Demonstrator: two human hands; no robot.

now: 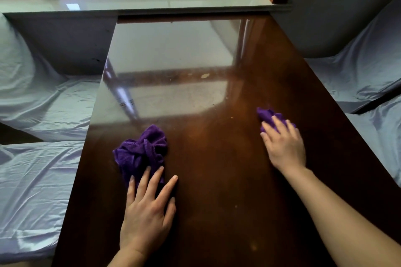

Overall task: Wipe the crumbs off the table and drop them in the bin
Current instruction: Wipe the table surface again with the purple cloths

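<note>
Head view: both hands flat, fingers spread; left hand (145, 208) and right hand (283, 145) each press a cloth (142, 149) (268, 115) under fingertips, ready to sweep crumbs (204, 75) beyond them.

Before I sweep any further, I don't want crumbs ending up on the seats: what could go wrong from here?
1. The large crumb and small specks lie beyond both cloths; short strokes could miss them.
2. The right hand and its purple cloth sit near the table edge by the covered seat; an outward sweep may flick crumbs there.
3. No bin is in view, so carried crumbs could spill.
</note>
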